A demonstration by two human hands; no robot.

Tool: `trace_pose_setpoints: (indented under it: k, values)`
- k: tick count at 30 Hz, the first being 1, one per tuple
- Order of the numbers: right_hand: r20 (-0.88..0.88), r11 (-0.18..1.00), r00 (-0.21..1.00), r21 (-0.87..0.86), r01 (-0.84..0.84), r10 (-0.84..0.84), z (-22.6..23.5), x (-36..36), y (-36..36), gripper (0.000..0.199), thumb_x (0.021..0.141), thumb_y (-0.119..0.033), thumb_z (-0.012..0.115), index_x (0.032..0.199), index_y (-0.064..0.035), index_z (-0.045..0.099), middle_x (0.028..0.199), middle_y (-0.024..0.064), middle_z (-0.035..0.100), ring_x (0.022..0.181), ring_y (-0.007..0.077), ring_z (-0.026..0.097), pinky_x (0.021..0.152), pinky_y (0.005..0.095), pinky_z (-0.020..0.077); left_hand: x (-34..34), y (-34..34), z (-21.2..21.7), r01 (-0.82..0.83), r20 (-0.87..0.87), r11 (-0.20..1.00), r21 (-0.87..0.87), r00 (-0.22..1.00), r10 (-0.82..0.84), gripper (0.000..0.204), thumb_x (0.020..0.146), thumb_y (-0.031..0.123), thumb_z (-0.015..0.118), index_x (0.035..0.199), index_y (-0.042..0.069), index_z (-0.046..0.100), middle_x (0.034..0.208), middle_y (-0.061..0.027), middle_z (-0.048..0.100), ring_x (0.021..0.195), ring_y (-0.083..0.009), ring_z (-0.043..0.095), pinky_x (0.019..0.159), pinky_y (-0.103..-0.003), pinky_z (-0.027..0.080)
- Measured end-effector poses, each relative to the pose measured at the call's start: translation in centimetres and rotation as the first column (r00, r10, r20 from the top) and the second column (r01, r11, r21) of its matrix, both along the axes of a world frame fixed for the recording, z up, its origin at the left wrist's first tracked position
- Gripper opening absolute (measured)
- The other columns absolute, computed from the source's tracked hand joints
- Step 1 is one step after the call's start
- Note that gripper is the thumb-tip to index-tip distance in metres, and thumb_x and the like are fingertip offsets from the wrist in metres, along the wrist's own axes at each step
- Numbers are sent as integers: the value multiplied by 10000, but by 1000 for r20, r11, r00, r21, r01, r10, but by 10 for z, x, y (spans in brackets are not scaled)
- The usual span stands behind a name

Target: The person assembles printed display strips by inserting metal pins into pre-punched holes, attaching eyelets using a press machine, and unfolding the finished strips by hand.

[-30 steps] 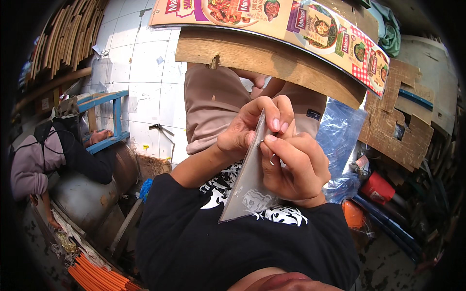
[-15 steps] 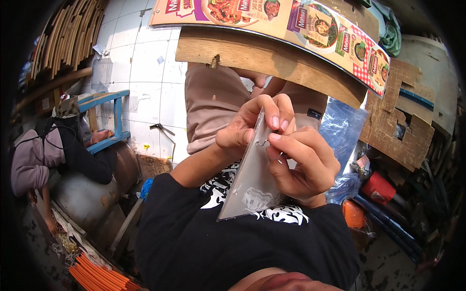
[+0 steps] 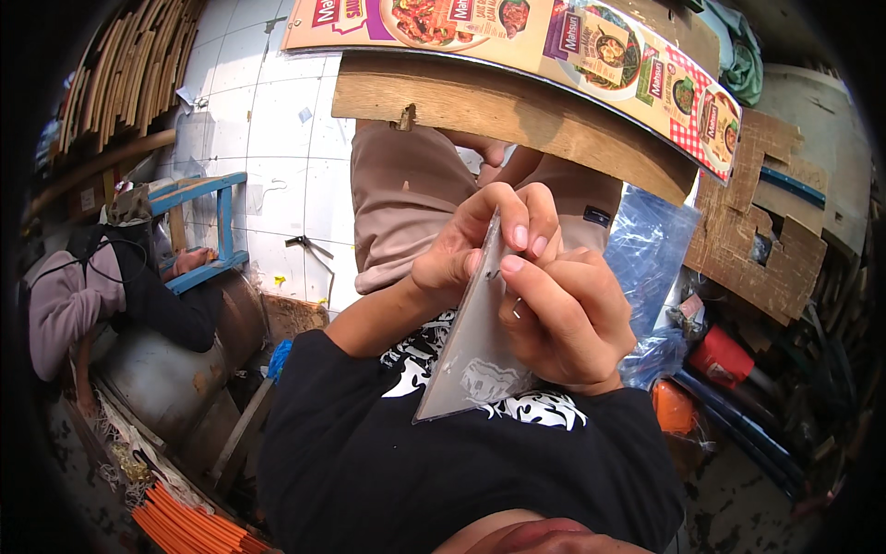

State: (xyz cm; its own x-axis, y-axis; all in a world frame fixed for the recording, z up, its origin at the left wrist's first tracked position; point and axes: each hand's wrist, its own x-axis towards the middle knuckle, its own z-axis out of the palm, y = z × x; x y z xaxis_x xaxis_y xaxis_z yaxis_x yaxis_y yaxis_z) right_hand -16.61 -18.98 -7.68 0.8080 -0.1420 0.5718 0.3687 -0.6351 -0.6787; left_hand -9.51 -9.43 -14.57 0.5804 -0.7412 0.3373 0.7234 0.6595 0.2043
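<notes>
A thin grey panel [image 3: 475,346] stands tilted on edge in front of my chest, its lower corner against my dark shirt. My left hand [image 3: 461,240] grips its upper end, thumb on one side and fingers bent over the top. On the panel's right face, my right hand [image 3: 577,319] pinches a thin piece of wire [image 3: 516,308] close to a small dark mark or hole. One bright end of the wire pokes out between the fingers; the rest is mostly hidden.
Beyond my knees is a wooden board [image 3: 517,115] with a long printed food sign [image 3: 526,46] on it. Clear plastic sheeting [image 3: 651,245] and a cut brown board [image 3: 748,231] lie right. Left are a blue frame [image 3: 224,222], another person [image 3: 78,300] and orange rods [image 3: 189,522].
My right hand has shifted slightly left and its fingertips have come nearer the panel. Less of the wire shows now. The other person's arm at the left has moved a little.
</notes>
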Motion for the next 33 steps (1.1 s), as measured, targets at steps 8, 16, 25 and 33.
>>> trace_pose_setpoints:
  k: [8,16,25,33]
  values:
    - [41,1000,999,-28,3,-2,-4,2,6,192,775,23,699,965,7,679,794,69,566,566,138,507,488,249,397,-3,-2,-4,13,27,999,-45,1000,-11,374,863,392,661,995,78,508,972,-75,418,892,-151,444,842,-290,368]
    - [81,983,996,183,9,-25,-10,4,6,181,771,74,686,934,2,657,762,64,555,541,125,492,480,238,379,-3,-3,-6,35,-6,996,-86,999,-35,434,810,386,692,1032,53,524,992,-89,423,964,-176,444,890,-314,353]
    - [93,1000,996,15,11,-12,-10,-2,3,263,732,90,690,983,19,656,780,55,540,564,145,502,483,248,388,-3,1,-3,16,28,1000,-3,999,-16,479,806,421,709,1054,66,502,981,-84,427,950,-167,446,884,-299,353]
    - [92,998,996,-52,22,-18,-7,2,3,237,732,54,709,965,19,683,791,56,542,570,155,500,495,258,401,-6,5,-2,-27,46,997,67,999,24,518,809,481,690,1054,66,500,972,-81,422,926,-156,437,870,-281,346]
